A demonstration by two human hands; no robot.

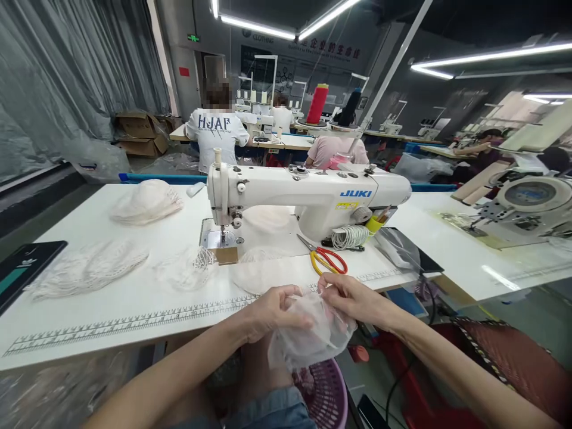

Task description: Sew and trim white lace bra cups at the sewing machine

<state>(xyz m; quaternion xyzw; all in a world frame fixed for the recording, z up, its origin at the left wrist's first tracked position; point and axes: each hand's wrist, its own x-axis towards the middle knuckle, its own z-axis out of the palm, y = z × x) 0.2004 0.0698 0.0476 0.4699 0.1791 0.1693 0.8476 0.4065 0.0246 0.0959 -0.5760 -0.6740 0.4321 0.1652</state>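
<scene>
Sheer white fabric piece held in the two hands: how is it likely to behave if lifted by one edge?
The sheer white fabric piece would probably flop, since its lower edge droops below the left hand and right hand. It seems light for its size, being thin and nearly see-through. Its loose folds suggest it may crumple.

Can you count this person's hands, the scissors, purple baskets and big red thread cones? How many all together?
Hands: 2 (left hand and right hand, both holding sheer white cloth)
Scissors: 1 pair
Purple basket: 1
Big red thread cone: 1
Total: 5
</scene>
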